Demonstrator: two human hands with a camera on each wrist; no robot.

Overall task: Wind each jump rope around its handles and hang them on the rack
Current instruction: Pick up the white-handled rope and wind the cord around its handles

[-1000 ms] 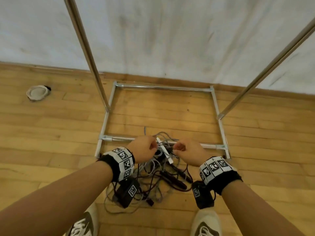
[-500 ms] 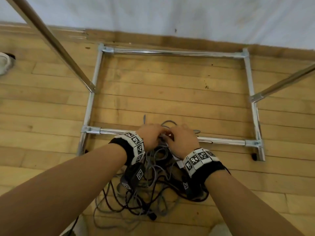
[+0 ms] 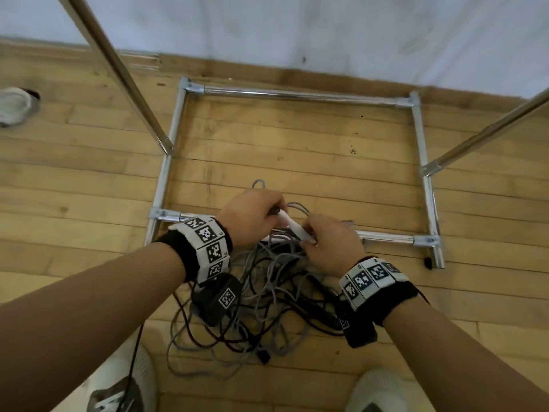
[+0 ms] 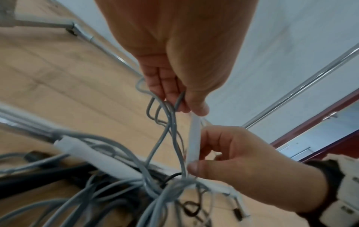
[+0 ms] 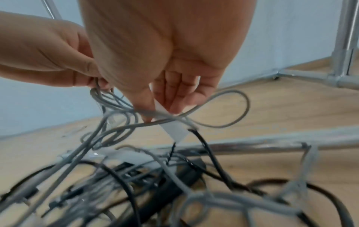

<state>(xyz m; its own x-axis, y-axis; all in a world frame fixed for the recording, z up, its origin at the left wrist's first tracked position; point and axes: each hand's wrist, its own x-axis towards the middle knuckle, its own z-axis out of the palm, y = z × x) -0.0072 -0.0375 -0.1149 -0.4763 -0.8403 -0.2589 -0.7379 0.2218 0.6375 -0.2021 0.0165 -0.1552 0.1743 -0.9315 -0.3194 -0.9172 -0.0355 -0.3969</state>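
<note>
Your left hand [image 3: 252,217] and right hand [image 3: 329,245] meet just above the near bar of the rack [image 3: 386,237], over a tangle of ropes [image 3: 267,307] on the floor [image 3: 89,179]. Between them you hold one white handle [image 4: 194,138]. Your right thumb and fingers pinch its lower end; in the left wrist view the thumb tip presses the handle's side and the fingers curl behind it. Your left thumb and fingers close on the handle's upper end, and the same left fingers pinch several loops of grey cord [image 4: 165,122] that hang down beside the handle. In the right wrist view the handle's lower end [image 5: 172,130] sticks out below your right fingers, and a grey loop [image 5: 229,107] crosses in front of it.

The tangle lies partly on the near side of the rack's near bar, with a few grey loops reaching over the bar into the rack's base frame. It holds grey and black cords mixed together. A second white handle [image 4: 93,156] lies in the pile below your hands, with grey cord over it, and black handles [image 5: 170,188] lie in the pile too. The rack's two poles [image 3: 118,72] rise from the side bars of its base; its top is out of view. Your shoes [image 3: 383,391] stand on the near side of the tangle, away from the rack.
</note>
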